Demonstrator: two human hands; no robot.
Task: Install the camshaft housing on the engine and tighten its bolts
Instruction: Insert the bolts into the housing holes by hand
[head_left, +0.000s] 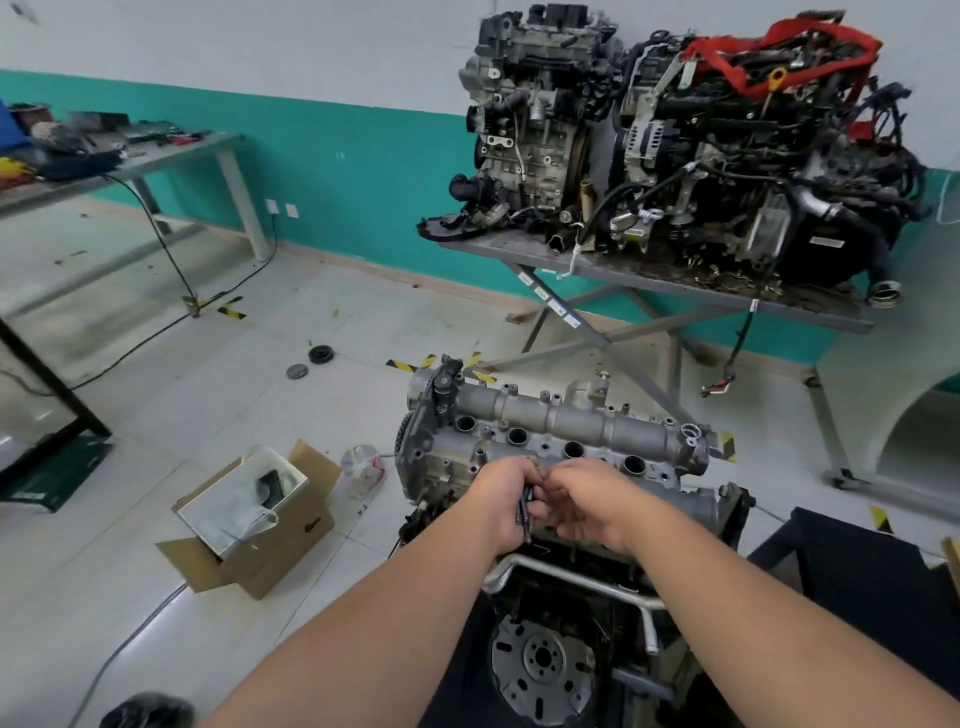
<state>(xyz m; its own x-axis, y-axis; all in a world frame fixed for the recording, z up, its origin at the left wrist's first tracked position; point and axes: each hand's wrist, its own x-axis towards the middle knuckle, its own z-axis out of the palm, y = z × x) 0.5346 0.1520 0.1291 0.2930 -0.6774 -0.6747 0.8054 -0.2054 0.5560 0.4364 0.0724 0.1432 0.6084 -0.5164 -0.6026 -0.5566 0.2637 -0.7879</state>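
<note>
Cast aluminium, pale grey: your camshaft housing (566, 431) sits on top of the engine (561, 525) directly ahead of you, long axis running left to right, with a row of round bores open along its near edge. Your left hand (501, 506) is curled round a small bundle of dark bolts (525, 512), their shanks pointing down out of your fist. Your right hand (589, 512) is just beside it, fingertips bent in toward the left hand and meeting it over the housing's near edge; whether those fingers already pinch a bolt you cannot tell from this angle, as the knuckles cover the tips. Below the hands, a silver flywheel (543, 670) faces you on the engine's near end. On the tiled floor to your left: an open cardboard box (260, 540) with a white liner, and a crumpled plastic bag (363, 465) between box and engine. Behind the engine, a grey metal table (727, 293) on crossed legs carries two more engines (675, 130), the right one draped in red strapping. Far left, a workbench (156, 161) holds blurred tools.
</note>
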